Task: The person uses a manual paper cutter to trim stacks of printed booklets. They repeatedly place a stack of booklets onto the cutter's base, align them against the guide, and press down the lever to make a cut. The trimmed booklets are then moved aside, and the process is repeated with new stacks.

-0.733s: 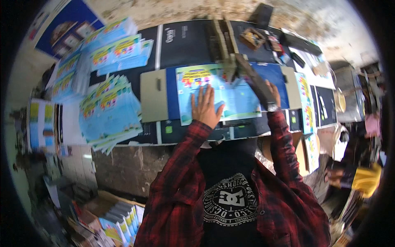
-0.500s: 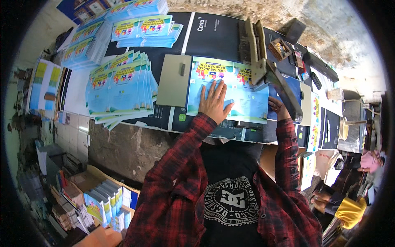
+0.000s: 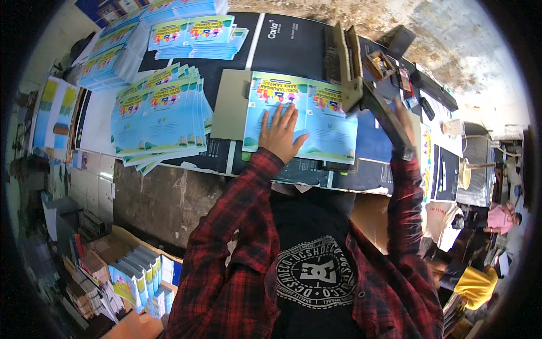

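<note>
My left hand (image 3: 280, 133) lies flat with spread fingers on an open printed booklet cover (image 3: 330, 135), light blue with yellow and green artwork. The sheet's left edge overlaps a grey-beige plate (image 3: 228, 107). Over its right half reaches a metal device (image 3: 351, 85) that looks like a long-arm stapler, with a dark lever (image 3: 387, 118) slanting toward me. My right hand (image 3: 403, 121) is beside the lever on its far right side, smeared by motion and partly hidden, so its fingers cannot be read. Whether it touches the lever does not show.
Fanned matching covers (image 3: 161, 121) lie left of the plate, with more piles (image 3: 192, 37) behind. A small box of bits (image 3: 379, 65) and a black bar (image 3: 435, 89) stand at the back right. Bundled booklets (image 3: 135, 277) sit low left. People in yellow (image 3: 476, 285) and pink are at far right.
My right hand has moved from the cover's right edge to beyond the lever. The cover has slid slightly left with my left hand flat on it, now overlapping the plate.
</note>
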Available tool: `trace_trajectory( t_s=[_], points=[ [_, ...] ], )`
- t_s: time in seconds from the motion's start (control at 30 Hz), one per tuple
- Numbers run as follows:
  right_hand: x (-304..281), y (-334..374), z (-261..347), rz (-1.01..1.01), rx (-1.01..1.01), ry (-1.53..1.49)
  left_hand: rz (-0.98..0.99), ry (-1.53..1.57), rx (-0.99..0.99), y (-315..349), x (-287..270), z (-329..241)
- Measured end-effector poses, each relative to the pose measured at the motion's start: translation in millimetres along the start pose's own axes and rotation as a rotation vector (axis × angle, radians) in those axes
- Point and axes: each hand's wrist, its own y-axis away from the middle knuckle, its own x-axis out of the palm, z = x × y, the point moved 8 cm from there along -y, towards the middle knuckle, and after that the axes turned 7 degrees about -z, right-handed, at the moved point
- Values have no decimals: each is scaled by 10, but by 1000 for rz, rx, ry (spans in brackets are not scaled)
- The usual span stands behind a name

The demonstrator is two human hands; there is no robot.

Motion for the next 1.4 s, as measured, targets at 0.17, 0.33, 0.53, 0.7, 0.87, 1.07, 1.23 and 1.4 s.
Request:
trace_trajectory(
  t_s=[0.17,0.33,0.53,0.7,0.87,1.07,1.23,1.4],
  points=[
    [1007,605,1459,150,-555,914,-5,-46,10,-55,4,-31],
    [1403,949,1180,184,-427,1069,-10,-80,1,-3,-76,5],
    [1321,1250,225,-170,-881,1209,-22,-8,7,-17,-33,-65],
    [1308,1266,192,-109,-771,1082,-1,-47,-73,70,-91,67],
    [1021,932,697,208,-611,742,-76,-205,-245,170,-348,604],
    [170,34,268,-87,-271,453,-91,-174,-451,240,-460,988],
    [498,859,-648,-143,-212,599,-116,363,-811,254,-473,1057],
    [131,1082,-960,-130,-330,392,-92,658,-869,573,-768,1611]
  ],
)
